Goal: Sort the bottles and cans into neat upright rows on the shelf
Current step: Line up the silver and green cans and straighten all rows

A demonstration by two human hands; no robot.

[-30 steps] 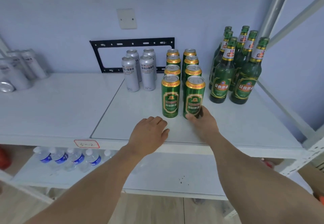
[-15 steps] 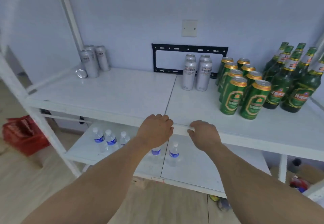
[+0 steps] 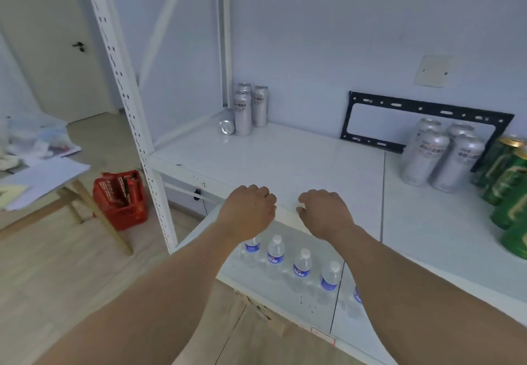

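At the near edge of the white shelf (image 3: 285, 162), the left hand (image 3: 247, 213) and right hand (image 3: 323, 212) hang side by side, fingers loosely curled, holding nothing; far left in the corner stand three silver cans (image 3: 251, 107) with a fourth can (image 3: 227, 125) lying on its side beside them; at right, four more upright silver cans (image 3: 442, 155) adjoin green cans (image 3: 510, 190); water bottles (image 3: 288, 262) line the lower shelf.

Can labels (image 3: 425, 150) apparently blurred, unreadable

White shelf (image 3: 285, 162) carries silver cans (image 3: 247, 109), green cans (image 3: 510, 187).
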